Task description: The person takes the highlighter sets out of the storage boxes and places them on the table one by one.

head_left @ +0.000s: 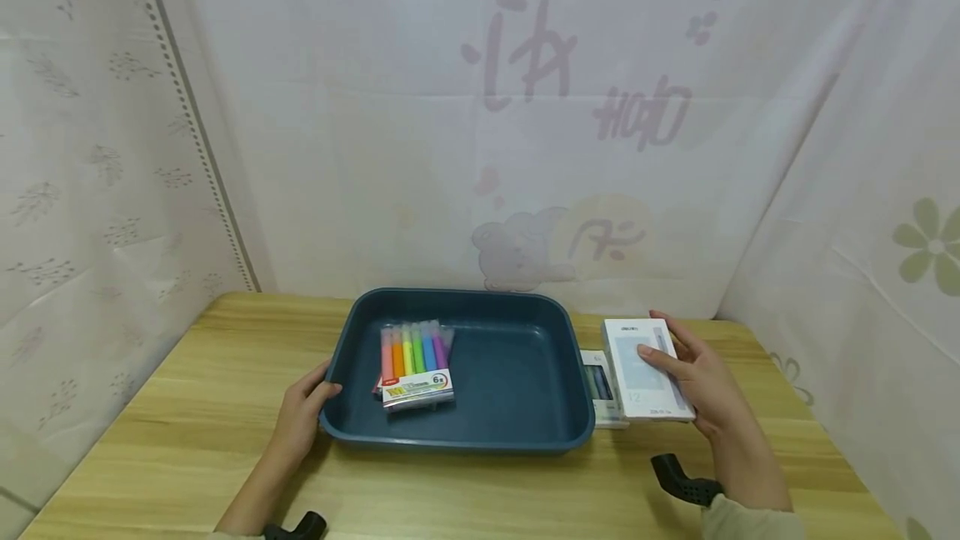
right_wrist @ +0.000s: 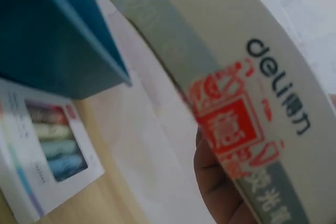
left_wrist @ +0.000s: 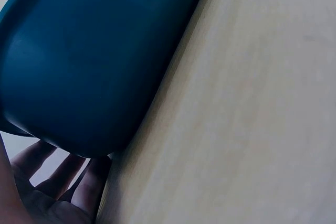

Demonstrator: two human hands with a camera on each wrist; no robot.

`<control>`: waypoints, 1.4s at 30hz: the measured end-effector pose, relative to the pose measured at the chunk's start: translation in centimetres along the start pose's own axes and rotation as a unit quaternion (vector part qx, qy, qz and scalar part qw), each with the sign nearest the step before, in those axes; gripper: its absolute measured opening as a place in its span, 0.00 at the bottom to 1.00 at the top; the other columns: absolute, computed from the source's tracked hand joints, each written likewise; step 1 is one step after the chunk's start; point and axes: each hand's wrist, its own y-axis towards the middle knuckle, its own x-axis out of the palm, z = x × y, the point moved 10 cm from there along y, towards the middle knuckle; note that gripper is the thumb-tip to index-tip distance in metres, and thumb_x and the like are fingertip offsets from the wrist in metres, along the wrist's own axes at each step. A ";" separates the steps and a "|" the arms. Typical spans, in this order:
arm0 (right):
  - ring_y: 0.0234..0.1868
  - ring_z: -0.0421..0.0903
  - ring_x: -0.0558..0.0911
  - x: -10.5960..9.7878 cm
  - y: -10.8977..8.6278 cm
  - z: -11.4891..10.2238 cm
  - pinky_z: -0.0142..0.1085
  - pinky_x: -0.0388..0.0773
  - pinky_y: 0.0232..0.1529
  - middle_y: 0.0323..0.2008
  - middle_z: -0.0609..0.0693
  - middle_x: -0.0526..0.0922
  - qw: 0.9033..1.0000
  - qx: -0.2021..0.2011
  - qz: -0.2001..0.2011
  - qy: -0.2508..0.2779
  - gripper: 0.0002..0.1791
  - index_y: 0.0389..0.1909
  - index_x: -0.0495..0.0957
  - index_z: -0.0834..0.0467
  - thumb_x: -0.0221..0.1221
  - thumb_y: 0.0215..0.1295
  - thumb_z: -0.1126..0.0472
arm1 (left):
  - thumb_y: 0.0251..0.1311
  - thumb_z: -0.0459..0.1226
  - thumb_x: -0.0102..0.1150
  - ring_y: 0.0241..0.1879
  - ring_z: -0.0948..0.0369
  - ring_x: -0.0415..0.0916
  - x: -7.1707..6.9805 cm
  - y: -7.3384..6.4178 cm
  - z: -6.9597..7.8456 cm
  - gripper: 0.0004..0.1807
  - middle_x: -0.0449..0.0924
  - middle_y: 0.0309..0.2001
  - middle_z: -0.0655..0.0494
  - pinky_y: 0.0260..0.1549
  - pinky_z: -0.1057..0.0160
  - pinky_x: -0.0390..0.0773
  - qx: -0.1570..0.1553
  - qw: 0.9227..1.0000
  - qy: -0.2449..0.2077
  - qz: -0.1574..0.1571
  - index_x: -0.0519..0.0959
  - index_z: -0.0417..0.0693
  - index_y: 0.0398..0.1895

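Note:
A dark blue plastic tray point(head_left: 510, 386) stands on the table. At its left side my left hand point(head_left: 300, 415) grips the rim, thumb on top and fingers against the outer wall; the left wrist view shows those fingers point(left_wrist: 92, 182) touching the tray's side point(left_wrist: 89, 77). My right hand point(head_left: 708, 386) holds a white highlighter box point(head_left: 645, 373), raised to the right of the tray, thumb across its front. The right wrist view shows the box's printed side point(right_wrist: 231, 93) with a red stamp. A pack of colourful markers point(head_left: 416, 365) lies in the tray's left part.
Beside the tray's right wall lies another white box point(head_left: 602, 390), partly covered by the held box; coloured sticks show through the window of this box point(right_wrist: 47, 150). The wooden table point(head_left: 187, 407) meets a printed curtain point(head_left: 420, 148) at the back.

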 end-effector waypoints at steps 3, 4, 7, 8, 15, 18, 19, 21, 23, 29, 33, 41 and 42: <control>0.34 0.38 0.85 -0.4 0.3 0.9 0.34 0.85 0.34 0.64 0.50 0.72 0.999 0.018 0.021 -0.046 0.47 0.82 0.43 0.44 0.61 0.70 0.51 | 0.64 0.32 0.49 0.49 0.82 0.72 0.0 -0.1 0.0 0.30 0.72 0.69 0.36 0.46 0.80 0.73 0.000 1.000 0.003 0.001 0.69 0.36 0.71; 0.34 0.37 0.84 -0.5 0.4 1.1 0.33 0.84 0.35 0.67 0.56 0.68 0.997 0.021 0.028 -0.062 0.48 0.82 0.42 0.45 0.61 0.70 0.50 | 0.63 0.32 0.49 0.50 0.81 0.73 0.0 -0.1 0.0 0.30 0.72 0.68 0.36 0.46 0.80 0.73 0.000 1.000 0.004 0.003 0.69 0.36 0.71; 0.34 0.34 0.82 -0.8 0.7 1.7 0.31 0.83 0.34 0.75 0.68 0.56 0.994 0.026 0.041 -0.093 0.49 0.82 0.39 0.49 0.60 0.71 0.49 | 0.63 0.31 0.49 0.51 0.77 0.74 -0.1 -0.1 0.1 0.30 0.73 0.68 0.35 0.45 0.80 0.73 0.002 1.000 0.007 0.005 0.69 0.35 0.71; 0.34 0.34 0.82 -0.9 0.8 1.9 0.31 0.82 0.34 0.75 0.69 0.55 0.994 0.031 0.045 -0.098 0.49 0.82 0.39 0.49 0.60 0.71 0.49 | 0.63 0.31 0.49 0.51 0.77 0.74 -0.1 -0.1 0.2 0.30 0.73 0.68 0.35 0.45 0.80 0.73 0.003 1.000 0.008 0.005 0.69 0.35 0.71; 0.36 0.33 0.81 -1.4 1.4 3.5 0.31 0.83 0.36 0.77 0.65 0.52 0.995 0.054 0.042 -0.067 0.50 0.82 0.39 0.48 0.60 0.71 0.49 | 0.63 0.32 0.49 0.47 0.84 0.71 0.0 0.1 0.2 0.31 0.73 0.68 0.36 0.46 0.81 0.72 0.002 1.000 0.011 0.002 0.70 0.36 0.71; 0.37 0.33 0.82 -1.7 1.5 4.1 0.31 0.83 0.37 0.77 0.64 0.52 0.996 0.059 0.041 -0.059 0.50 0.82 0.39 0.48 0.60 0.70 0.49 | 0.62 0.32 0.49 0.48 0.84 0.71 0.0 0.1 0.3 0.31 0.73 0.68 0.37 0.47 0.81 0.72 0.002 1.000 0.016 0.003 0.70 0.37 0.71; 0.37 0.33 0.82 -1.8 1.6 4.3 0.31 0.83 0.37 0.77 0.64 0.52 0.996 0.059 0.042 -0.057 0.50 0.82 0.39 0.48 0.60 0.71 0.49 | 0.63 0.33 0.49 0.49 0.82 0.71 0.0 0.1 0.2 0.31 0.73 0.68 0.37 0.47 0.81 0.71 0.000 1.000 0.018 0.002 0.70 0.37 0.71; 0.37 0.33 0.82 -1.8 1.7 4.6 0.31 0.83 0.37 0.77 0.63 0.52 0.996 0.060 0.040 -0.053 0.49 0.82 0.38 0.48 0.60 0.71 0.50 | 0.63 0.33 0.49 0.55 0.74 0.74 0.0 0.0 0.2 0.31 0.73 0.69 0.38 0.47 0.81 0.71 -0.002 1.000 0.021 0.000 0.69 0.38 0.72; 0.37 0.33 0.82 -1.9 2.0 5.0 0.31 0.83 0.37 0.77 0.64 0.52 0.996 0.058 0.037 -0.052 0.49 0.82 0.38 0.48 0.59 0.71 0.50 | 0.63 0.33 0.48 0.61 0.63 0.74 0.0 0.0 0.2 0.31 0.72 0.69 0.38 0.48 0.81 0.71 -0.005 1.000 0.025 -0.003 0.69 0.38 0.72; 0.38 0.33 0.79 -2.4 2.6 6.1 0.30 0.80 0.38 0.77 0.68 0.54 0.992 0.056 0.040 -0.101 0.49 0.82 0.39 0.50 0.60 0.71 0.50 | 0.65 0.33 0.47 0.69 0.47 0.68 0.1 -0.1 0.1 0.31 0.70 0.71 0.39 0.48 0.81 0.70 -0.011 1.000 0.022 -0.012 0.67 0.38 0.73; 0.39 0.32 0.78 -2.6 2.9 6.7 0.29 0.79 0.39 0.77 0.69 0.54 0.990 0.057 0.040 -0.121 0.49 0.82 0.39 0.51 0.59 0.71 0.50 | 0.65 0.33 0.47 0.69 0.49 0.68 0.0 -0.1 0.1 0.31 0.70 0.71 0.39 0.49 0.81 0.70 -0.012 1.000 0.023 -0.010 0.67 0.38 0.73; 0.45 0.32 0.74 -2.7 3.2 7.6 0.27 0.76 0.42 0.80 0.68 0.46 0.987 0.071 0.031 -0.138 0.49 0.82 0.38 0.50 0.58 0.72 0.46 | 0.65 0.33 0.48 0.67 0.54 0.70 0.0 -0.1 0.1 0.31 0.71 0.70 0.39 0.49 0.82 0.69 -0.012 1.000 0.020 -0.008 0.68 0.38 0.73; 0.45 0.31 0.74 -2.7 3.3 7.6 0.27 0.76 0.42 0.80 0.68 0.45 0.987 0.072 0.031 -0.140 0.49 0.82 0.38 0.50 0.58 0.71 0.46 | 0.64 0.33 0.48 0.66 0.59 0.71 0.0 -0.1 0.1 0.31 0.71 0.70 0.39 0.49 0.82 0.69 -0.011 1.000 0.019 -0.006 0.68 0.38 0.73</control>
